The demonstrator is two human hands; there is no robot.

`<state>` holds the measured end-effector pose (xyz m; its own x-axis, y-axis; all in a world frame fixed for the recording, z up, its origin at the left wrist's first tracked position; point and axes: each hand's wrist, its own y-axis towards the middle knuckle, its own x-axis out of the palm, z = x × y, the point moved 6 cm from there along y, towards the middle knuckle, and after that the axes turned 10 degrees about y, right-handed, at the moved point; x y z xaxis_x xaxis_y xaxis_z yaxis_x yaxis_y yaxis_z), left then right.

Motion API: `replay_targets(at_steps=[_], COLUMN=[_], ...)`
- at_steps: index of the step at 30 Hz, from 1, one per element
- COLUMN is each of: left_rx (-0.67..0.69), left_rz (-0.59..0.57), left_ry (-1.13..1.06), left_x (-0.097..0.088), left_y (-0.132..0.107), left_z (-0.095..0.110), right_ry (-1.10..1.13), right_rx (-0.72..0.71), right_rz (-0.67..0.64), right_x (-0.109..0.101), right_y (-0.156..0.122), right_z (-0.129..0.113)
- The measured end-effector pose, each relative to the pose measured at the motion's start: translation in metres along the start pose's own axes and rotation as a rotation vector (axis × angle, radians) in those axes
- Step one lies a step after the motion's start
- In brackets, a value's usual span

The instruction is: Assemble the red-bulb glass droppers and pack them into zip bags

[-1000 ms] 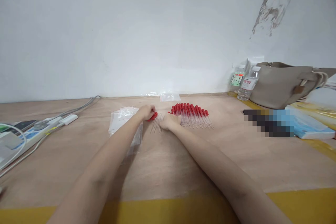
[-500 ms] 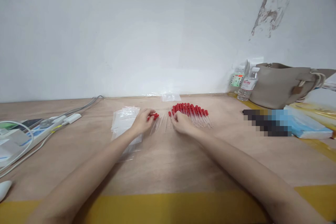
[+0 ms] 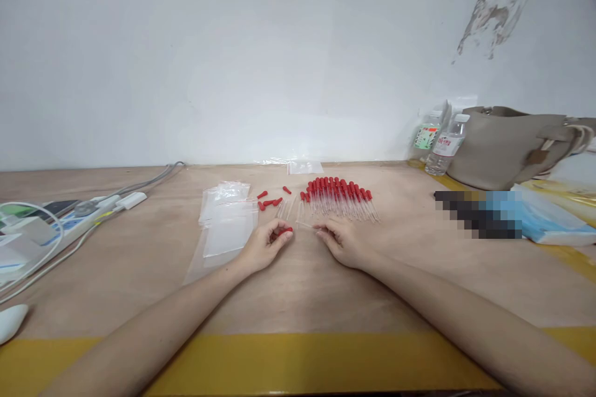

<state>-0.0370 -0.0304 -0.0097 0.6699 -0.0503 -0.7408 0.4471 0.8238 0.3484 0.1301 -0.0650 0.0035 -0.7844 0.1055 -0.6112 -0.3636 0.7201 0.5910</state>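
My left hand point(image 3: 265, 248) pinches a red rubber dropper bulb point(image 3: 285, 231) between thumb and fingers. Opposite it, my right hand point(image 3: 347, 244) grips a thin clear dropper tube point(image 3: 305, 224) by one end; its other end points left toward the bulb, apart from it. Several loose red bulbs point(image 3: 269, 203) lie beyond my left hand. Beside them are a few bare clear tubes point(image 3: 285, 208). Past my right hand, many droppers with red bulbs point(image 3: 342, 188) lie side by side in a fanned row, bulbs toward the wall.
Clear plastic bags point(image 3: 230, 232) lie left of the loose bulbs. A power strip point(image 3: 84, 223) with cables is at far left. Two bottles point(image 3: 447, 146), a grey bag point(image 3: 507, 146) and a blue-and-white packet point(image 3: 554, 223) stand or lie at right.
Both hands have drawn back toward me from the bulbs and the row. A red bulb now shows in my left hand, and a clear tube in my right.
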Motion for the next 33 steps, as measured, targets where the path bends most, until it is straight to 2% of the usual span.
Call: replay_targets(at_steps=[11,16,21,27,33], left_rx=[-0.023,0.040,0.100,0.150,0.237], left_rz=[0.045,0.034,-0.031,0.015,0.013], left_ry=[-0.188,-0.073,0.032,0.128,0.204], left_x=[0.001,-0.003,-0.002,-0.001,-0.002], left_y=[-0.001,-0.004,-0.009,-0.013,-0.013], left_z=[-0.002,0.003,0.014,0.020,0.027], right_ry=[0.018,-0.031,-0.139,-0.181,-0.193], right_rx=[-0.023,-0.014,-0.063,-0.040,0.004], right_rz=[-0.023,-0.071,-0.129,-0.109,-0.197], right_x=[0.012,0.009,0.004,0.009,0.015], right_y=[-0.005,-0.003,-0.001,-0.002,-0.001], right_z=[-0.005,0.000,-0.006,-0.012,-0.014])
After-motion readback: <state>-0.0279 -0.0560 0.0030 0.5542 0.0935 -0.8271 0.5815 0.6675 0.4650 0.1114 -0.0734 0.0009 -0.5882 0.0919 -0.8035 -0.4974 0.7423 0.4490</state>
